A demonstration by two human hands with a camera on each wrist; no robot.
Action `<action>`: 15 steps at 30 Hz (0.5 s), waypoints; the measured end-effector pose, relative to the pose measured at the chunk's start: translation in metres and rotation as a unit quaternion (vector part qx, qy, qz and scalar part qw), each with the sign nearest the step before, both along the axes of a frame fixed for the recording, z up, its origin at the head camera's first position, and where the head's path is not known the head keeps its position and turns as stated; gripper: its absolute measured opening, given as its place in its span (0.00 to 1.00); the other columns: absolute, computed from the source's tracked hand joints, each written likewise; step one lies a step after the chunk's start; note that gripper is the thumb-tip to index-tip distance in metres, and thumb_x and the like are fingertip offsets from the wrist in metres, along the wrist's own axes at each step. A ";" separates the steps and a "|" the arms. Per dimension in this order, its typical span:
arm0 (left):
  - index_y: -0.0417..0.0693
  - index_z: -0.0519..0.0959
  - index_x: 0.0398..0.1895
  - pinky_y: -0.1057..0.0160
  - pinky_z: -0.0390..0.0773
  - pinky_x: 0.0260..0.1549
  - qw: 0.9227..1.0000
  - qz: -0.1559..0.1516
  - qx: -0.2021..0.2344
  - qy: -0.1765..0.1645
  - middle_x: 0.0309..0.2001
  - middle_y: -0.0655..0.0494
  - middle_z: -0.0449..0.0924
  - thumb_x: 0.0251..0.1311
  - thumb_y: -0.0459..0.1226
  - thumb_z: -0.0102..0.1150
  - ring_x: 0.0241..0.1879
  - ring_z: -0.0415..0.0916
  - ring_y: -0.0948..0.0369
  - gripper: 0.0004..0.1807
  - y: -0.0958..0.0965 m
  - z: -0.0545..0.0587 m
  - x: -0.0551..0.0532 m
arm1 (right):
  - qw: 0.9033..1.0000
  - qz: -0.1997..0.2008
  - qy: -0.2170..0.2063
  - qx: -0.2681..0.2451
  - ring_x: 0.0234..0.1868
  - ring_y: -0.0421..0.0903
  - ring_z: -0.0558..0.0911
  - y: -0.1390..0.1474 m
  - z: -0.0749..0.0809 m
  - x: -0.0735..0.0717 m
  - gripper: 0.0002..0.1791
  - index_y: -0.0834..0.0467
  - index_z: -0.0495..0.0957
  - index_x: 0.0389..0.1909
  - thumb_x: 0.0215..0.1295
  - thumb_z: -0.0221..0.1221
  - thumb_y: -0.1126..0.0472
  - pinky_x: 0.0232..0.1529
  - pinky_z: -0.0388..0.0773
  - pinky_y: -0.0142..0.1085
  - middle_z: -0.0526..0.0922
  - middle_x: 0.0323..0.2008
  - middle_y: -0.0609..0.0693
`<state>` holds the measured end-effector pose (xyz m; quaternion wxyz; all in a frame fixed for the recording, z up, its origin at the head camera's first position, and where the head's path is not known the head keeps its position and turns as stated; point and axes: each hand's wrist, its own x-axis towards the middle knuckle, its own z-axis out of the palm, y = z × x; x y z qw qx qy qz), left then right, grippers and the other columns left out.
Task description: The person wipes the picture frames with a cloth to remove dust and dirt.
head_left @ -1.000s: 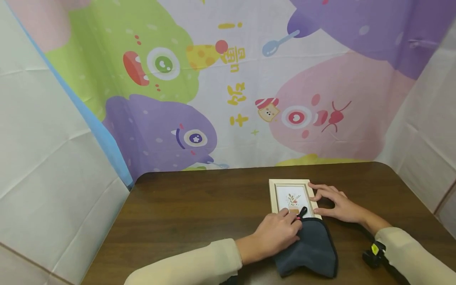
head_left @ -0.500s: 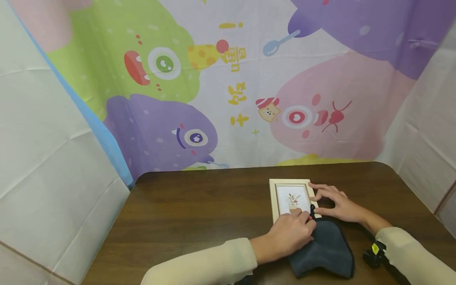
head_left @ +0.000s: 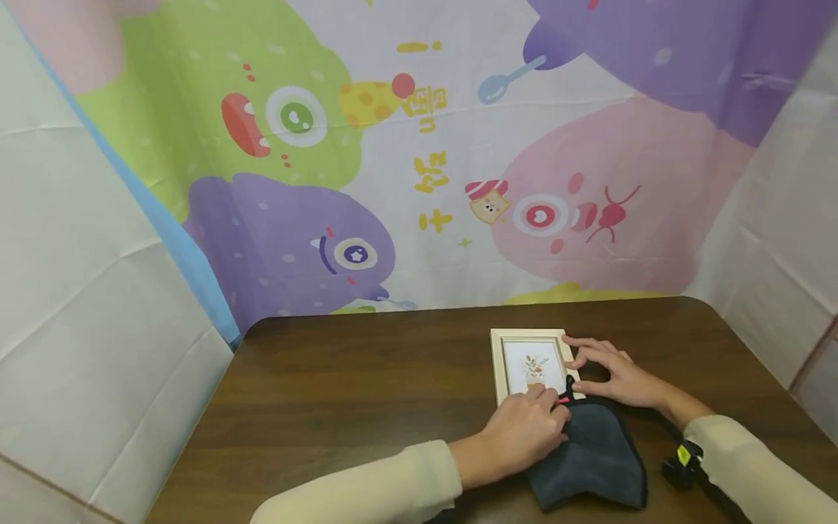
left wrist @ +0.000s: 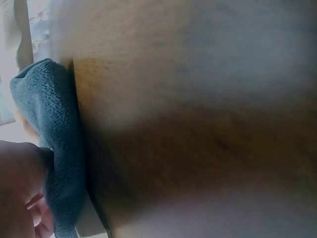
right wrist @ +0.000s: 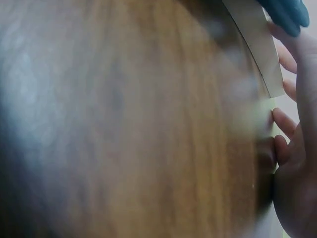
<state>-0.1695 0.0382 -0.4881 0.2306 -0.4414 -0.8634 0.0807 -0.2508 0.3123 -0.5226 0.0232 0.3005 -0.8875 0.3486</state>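
Observation:
A picture frame (head_left: 497,370) with pale wood edges and a potted-plant print lies face up on the table, right of the middle in the head view. My left hand (head_left: 524,429) grips a dark grey-blue cleaning cloth (head_left: 592,455) with black edging, over the frame's lower part. A black loop (head_left: 569,386) with a pink bit sticks up from the cloth. The left wrist view shows its fuzzy pile bunched beside my fingers. My right hand (head_left: 618,375) holds the frame's right side, fingers bent along the edge and thumb lower down, near the cloth.
The brown wooden table (head_left: 340,393) reaches back to a cartoon-monster curtain (head_left: 445,276). Pale fabric panels (head_left: 98,291) stand at both sides. A black camera mount (head_left: 681,466) hangs at the right wrist.
My left hand and the cloth have shifted right across the lower part of the frame, then slightly back left along with the whole view. My right hand stays at the frame's edge.

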 end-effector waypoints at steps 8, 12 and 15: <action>0.65 0.92 0.48 0.73 0.84 0.32 0.999 0.006 0.012 -0.031 0.47 0.66 0.87 0.71 0.60 0.75 0.44 0.82 0.68 0.15 -0.019 0.002 -0.001 | 1.000 -0.001 0.001 -0.003 0.76 0.49 0.69 -0.002 0.001 0.000 0.15 0.36 0.83 0.42 0.67 0.79 0.57 0.62 0.62 0.73 0.75 0.81 0.65; 0.64 0.92 0.49 0.73 0.83 0.32 0.999 0.006 0.018 -0.029 0.45 0.67 0.87 0.71 0.59 0.76 0.42 0.81 0.68 0.15 -0.030 0.002 0.000 | 1.000 -0.003 0.000 -0.002 0.76 0.53 0.69 -0.001 0.001 0.001 0.15 0.36 0.83 0.42 0.67 0.79 0.57 0.62 0.62 0.74 0.75 0.81 0.66; 0.64 0.92 0.48 0.74 0.82 0.32 1.000 0.007 0.018 -0.022 0.42 0.67 0.87 0.70 0.58 0.76 0.41 0.80 0.68 0.14 -0.039 0.001 0.002 | 1.000 -0.001 -0.004 -0.002 0.76 0.53 0.69 -0.001 0.001 0.001 0.15 0.36 0.83 0.42 0.67 0.79 0.57 0.62 0.62 0.74 0.75 0.81 0.65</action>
